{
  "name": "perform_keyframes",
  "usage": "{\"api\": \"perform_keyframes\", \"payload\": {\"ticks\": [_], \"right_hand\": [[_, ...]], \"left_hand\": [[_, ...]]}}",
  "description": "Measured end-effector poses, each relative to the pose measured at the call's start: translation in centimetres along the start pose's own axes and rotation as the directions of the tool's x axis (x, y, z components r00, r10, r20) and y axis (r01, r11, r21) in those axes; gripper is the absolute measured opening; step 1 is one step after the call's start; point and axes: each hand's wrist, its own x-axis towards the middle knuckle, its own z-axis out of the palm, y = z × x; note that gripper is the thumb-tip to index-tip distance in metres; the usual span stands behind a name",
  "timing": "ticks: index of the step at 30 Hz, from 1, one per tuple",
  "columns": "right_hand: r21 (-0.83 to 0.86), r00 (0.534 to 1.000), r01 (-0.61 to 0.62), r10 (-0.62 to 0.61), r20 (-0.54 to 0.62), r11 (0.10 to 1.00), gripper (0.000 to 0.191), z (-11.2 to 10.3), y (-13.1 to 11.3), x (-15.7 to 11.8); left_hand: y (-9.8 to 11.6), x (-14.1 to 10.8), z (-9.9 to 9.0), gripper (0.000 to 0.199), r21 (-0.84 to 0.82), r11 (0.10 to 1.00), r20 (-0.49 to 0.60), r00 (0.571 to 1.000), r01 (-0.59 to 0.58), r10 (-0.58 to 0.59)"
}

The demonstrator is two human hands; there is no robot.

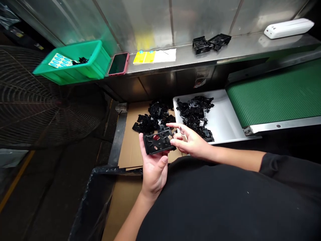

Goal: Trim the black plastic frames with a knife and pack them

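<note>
My left hand holds a black plastic frame part from below, tilted toward me. The part is flat and rectangular, with cut-out holes and raised edges. Over its right end, my right hand has fingertips on or close to the edge. Tucked in the curled fingers of that hand is a small pale, flat object, mostly hidden, its kind unclear. Just beyond my hands, a heap of similar black parts lies on cardboard. More black parts are piled in a white tray.
A green conveyor belt runs right of the tray. Along the steel ledge are a green bin, a phone, yellow and white papers, black parts and a white device. A large fan stands left.
</note>
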Motion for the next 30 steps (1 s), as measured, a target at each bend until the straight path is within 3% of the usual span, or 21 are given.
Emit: {"api": "perform_keyframes", "payload": {"ticks": [4, 8, 10, 13, 15, 18, 24, 30], "right_hand": [[-0.073, 0.998, 0.011, -0.006, 0.057, 0.997, 0.059, 0.6, -0.8, -0.8], [-0.32, 0.989, 0.08, -0.036, 0.141, 0.944, 0.055, -0.1, -2.1, -1.0], [-0.477, 0.968, 0.222, -0.134, 0.212, 0.851, 0.044, -0.5, -2.8, -1.0], [-0.648, 0.893, 0.445, -0.357, 0.272, 0.619, 0.043, -0.3, -3.7, -1.5], [-0.714, 0.836, 0.512, -0.467, 0.288, 0.478, 0.033, 0.3, -4.1, -1.9], [-0.731, 0.783, 0.575, -0.505, 0.362, 0.367, 0.015, 1.5, -4.2, -2.5], [-0.748, 0.766, 0.6, -0.474, 0.435, 0.283, 0.019, 2.1, -4.3, -3.1], [-0.757, 0.778, 0.586, -0.463, 0.425, 0.289, 0.016, 1.5, -4.4, -3.9]], "left_hand": [[0.1, -0.5, -0.9, 0.099, 0.051, 0.996, 0.005, 0.998, -0.067, 0.066], [0.7, -1.0, -1.7, 0.092, 0.078, 0.994, -0.027, 0.996, -0.082, 0.085], [1.1, -1.3, -1.9, 0.092, 0.081, 0.994, -0.043, 0.996, -0.079, 0.083], [1.5, -1.7, -2.1, 0.094, 0.093, 0.991, -0.019, 0.995, -0.095, 0.097], [1.6, -1.9, -2.1, 0.095, 0.123, 0.984, -0.001, 0.992, -0.126, 0.127], [1.6, -2.1, -2.1, 0.093, 0.167, 0.971, 0.015, 0.985, -0.173, 0.173], [1.4, -2.3, -2.2, 0.097, 0.313, 0.909, 0.084, 0.961, -0.275, 0.262], [1.5, -2.5, -1.2, 0.092, 0.31, 0.896, 0.132, 0.948, -0.319, 0.291]]}}
